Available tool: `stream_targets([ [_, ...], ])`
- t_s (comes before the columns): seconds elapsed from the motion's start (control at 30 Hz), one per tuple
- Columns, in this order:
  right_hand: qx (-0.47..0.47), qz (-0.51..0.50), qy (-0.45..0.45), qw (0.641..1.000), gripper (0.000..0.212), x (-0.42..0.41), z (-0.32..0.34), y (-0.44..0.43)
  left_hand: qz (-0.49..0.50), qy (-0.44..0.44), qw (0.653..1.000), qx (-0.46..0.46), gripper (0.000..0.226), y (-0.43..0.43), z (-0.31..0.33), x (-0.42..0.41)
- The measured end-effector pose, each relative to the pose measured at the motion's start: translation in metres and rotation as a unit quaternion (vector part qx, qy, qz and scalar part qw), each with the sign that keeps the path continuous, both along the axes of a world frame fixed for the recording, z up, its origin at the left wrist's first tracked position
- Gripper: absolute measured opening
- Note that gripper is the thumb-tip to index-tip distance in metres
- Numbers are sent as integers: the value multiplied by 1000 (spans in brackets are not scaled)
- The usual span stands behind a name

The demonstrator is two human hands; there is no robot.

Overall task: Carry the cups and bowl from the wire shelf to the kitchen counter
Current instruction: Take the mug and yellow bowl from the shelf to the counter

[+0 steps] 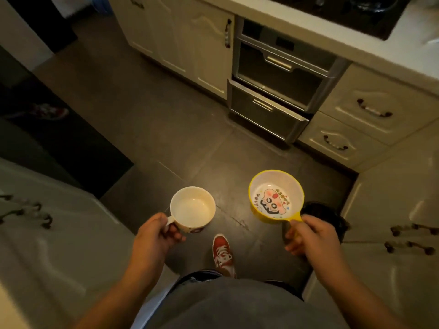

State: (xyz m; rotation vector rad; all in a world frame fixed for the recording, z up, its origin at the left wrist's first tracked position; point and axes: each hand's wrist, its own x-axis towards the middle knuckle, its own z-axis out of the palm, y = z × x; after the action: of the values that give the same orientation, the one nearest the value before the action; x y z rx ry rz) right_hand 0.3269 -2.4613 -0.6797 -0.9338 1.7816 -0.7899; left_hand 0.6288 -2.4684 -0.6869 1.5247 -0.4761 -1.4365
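Note:
My left hand (155, 236) grips the handle of a wide white cup (192, 208), held upright and empty over the dark floor. My right hand (311, 236) holds the short handle of a yellow bowl (275, 195) with a cartoon face printed inside, also level and empty. The two vessels are side by side, about a hand's width apart. The white kitchen counter (356, 41) runs across the top right, well ahead of both hands. The wire shelf is out of sight.
Cream cabinets (190, 43) and a steel built-in oven with a drawer (273, 96) stand ahead under the counter. A black hob (356, 13) is set into the counter. More cabinets flank me left (47, 222) and right (392, 210). My red shoe (222, 255) is on the dark tiles.

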Motion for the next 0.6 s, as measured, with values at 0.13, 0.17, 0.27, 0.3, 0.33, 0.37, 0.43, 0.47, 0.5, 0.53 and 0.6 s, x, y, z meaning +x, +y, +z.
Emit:
stream_targets([
  [0.13,10,-15,19,1000,33,-10,6,-55,1,17,1000,-20,39,-77,1,2],
  [0.17,13,-20,19,1000,34,-13,7,-66,-7,16,1000,-24,37,-95,1,2],
  [0.27,21,-30,20,999,33,-26,9,-106,-22,32,999,-38,31,-151,0,2],
  [0.3,25,-32,21,999,32,-30,8,-121,-23,37,998,-40,30,-171,-1,0],
  [0.33,29,-35,20,999,31,-34,8,-136,-24,40,998,-40,30,-190,-2,-1],
  [0.37,34,-36,19,999,31,-37,7,-153,-24,42,998,-40,32,-210,-3,-4],
  [0.43,42,-33,18,998,31,-43,3,-189,-18,52,998,-38,38,-250,-6,-8],
  [0.47,45,-31,17,998,30,-44,2,-209,-16,51,998,-35,37,-270,-7,-9],
  [0.5,48,-27,14,998,30,-46,0,-231,-14,46,998,-35,35,-289,-8,-10],
  [0.53,50,-19,10,998,29,-46,-2,-254,-7,42,998,-36,32,-308,-8,-10],
  [0.6,60,9,3,998,29,-44,-4,-303,18,33,999,-27,30,-342,-9,-8],
])
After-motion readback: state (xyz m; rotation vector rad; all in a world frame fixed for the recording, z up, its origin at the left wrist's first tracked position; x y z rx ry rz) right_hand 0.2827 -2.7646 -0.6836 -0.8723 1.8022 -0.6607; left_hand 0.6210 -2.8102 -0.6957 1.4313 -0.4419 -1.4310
